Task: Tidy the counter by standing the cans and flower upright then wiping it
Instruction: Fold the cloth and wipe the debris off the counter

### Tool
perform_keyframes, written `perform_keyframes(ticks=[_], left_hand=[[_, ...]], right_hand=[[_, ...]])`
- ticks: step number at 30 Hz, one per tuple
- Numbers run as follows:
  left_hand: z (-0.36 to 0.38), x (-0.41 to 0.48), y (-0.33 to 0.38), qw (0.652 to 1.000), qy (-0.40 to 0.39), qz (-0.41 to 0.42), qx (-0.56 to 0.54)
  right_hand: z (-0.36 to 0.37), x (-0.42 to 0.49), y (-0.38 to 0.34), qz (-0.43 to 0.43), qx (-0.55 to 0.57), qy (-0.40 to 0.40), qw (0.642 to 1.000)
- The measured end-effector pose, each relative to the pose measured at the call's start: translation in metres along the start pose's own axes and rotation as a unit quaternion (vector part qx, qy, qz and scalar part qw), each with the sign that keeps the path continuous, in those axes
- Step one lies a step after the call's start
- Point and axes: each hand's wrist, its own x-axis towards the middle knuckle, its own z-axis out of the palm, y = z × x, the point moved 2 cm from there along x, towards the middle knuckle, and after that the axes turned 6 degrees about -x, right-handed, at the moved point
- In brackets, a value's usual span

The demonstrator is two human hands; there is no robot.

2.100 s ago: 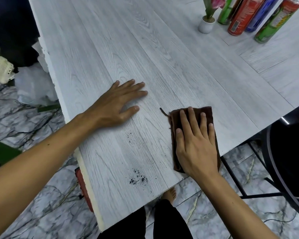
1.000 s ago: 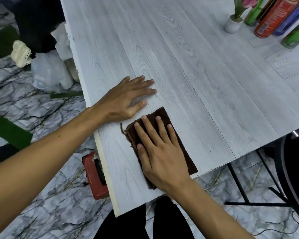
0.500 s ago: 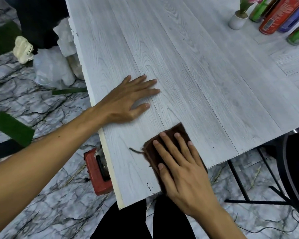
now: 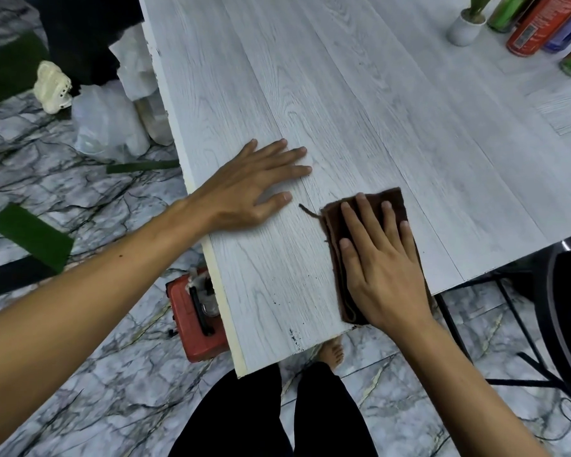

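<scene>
Pressing brown cloth (image 4: pixel 333 222) flat on surface (image 4: pixel 409 127) with right hand (image 4: pixel 383 275), fingers straight; left hand (image 4: pixel 244 196) flat alongside, fingers spread, holding nothing.

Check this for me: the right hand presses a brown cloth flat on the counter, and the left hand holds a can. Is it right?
One part is wrong. The head view shows the left hand holding nothing: it rests flat on the counter, fingers straight. The right hand does press the brown cloth flat on the counter.
</scene>
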Motion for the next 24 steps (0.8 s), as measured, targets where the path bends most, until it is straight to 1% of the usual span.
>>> perform_keyframes(ticks=[12,20,24], left_hand=[[-0.002,-0.018,0.004,0.999,0.016,-0.016,-0.034],[0.0,-0.026,0.015,0.998,0.026,-0.037,-0.043],[0.004,-0.028,0.021,0.997,0.035,-0.055,-0.045]], right_hand=[[0.012,-0.004,-0.055,-0.095,-0.022,-0.001,0.995],[0.015,-0.021,-0.073,-0.169,-0.022,-0.02,0.985],[0.02,-0.035,-0.078,-0.219,-0.019,-0.025,0.975]])
